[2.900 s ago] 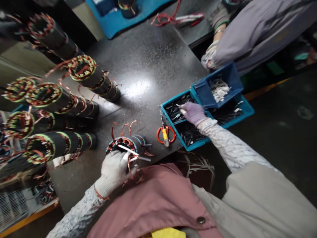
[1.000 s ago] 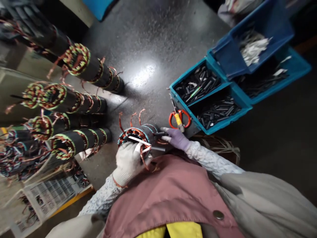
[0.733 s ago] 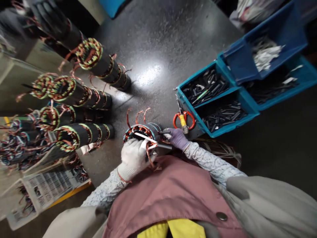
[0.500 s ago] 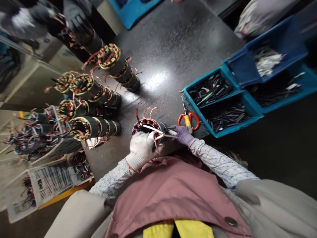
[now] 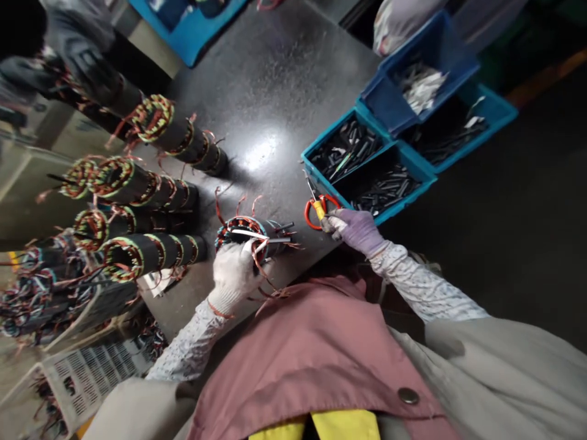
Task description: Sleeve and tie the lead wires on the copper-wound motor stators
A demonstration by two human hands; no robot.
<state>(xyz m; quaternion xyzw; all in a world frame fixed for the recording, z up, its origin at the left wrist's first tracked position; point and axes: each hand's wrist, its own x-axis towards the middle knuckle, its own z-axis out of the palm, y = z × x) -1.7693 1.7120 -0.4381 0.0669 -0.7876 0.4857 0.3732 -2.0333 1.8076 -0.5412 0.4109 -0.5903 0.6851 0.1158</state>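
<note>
My left hand [image 5: 235, 269], in a white glove, grips the near side of a wound motor stator [image 5: 270, 227] with a blue-edged end and loose copper leads. White sleeving [image 5: 250, 233] crosses its opening, and black sleeves [image 5: 282, 240] stick out to the right. My right hand [image 5: 362, 231], in a purple glove with grey fingertips, reaches out with its fingers extended. Its fingertips are at the lower end of a yellow-handled tool [image 5: 318, 209] with a thin metal shaft. That tool lies over red-handled scissors [image 5: 308, 217]. Whether the fingers have closed on the handle is hard to see.
Several green-edged stators [image 5: 153, 253] stand at the left. A co-worker's gloved hand [image 5: 87, 64] holds one at the top left. Teal bins [image 5: 389, 217] of black sleeves, topped by a blue bin [image 5: 447, 43], stand right. White crates [image 5: 87, 373] are lower left.
My right hand has left the black sleeves at the stator and moved right to the yellow-handled tool. My left hand keeps its hold. The whole view has shifted.
</note>
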